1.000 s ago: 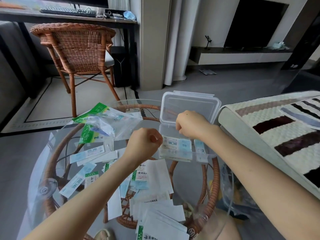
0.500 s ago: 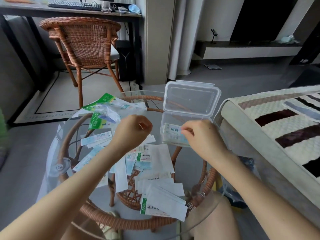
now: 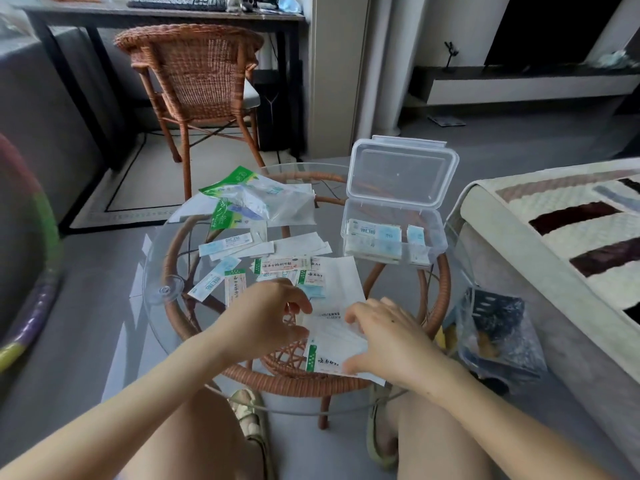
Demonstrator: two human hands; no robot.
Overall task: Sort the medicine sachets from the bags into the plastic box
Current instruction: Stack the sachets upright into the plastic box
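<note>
Sachets (image 3: pixel 334 336), flat white paper rectangles, cover the round glass table (image 3: pixel 156 271).

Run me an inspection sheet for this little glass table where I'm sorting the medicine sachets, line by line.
Surface: round glass tabletop on a rattan frame, see-through to the floor.
Job's things: clear plastic box, lid up, far right, holding blue-and-white sachets; loose sachets scattered; white green-edged sachet stack at near edge.
Clutter: crumpled green-printed plastic bags, far left.
Hands: left hand and right hand both grip the stack.
Cables: thin dark cable seen through the glass.
Surroundings: rattan chair, dark desk, striped quilted sofa cover, bagged dark basket on floor.
</note>
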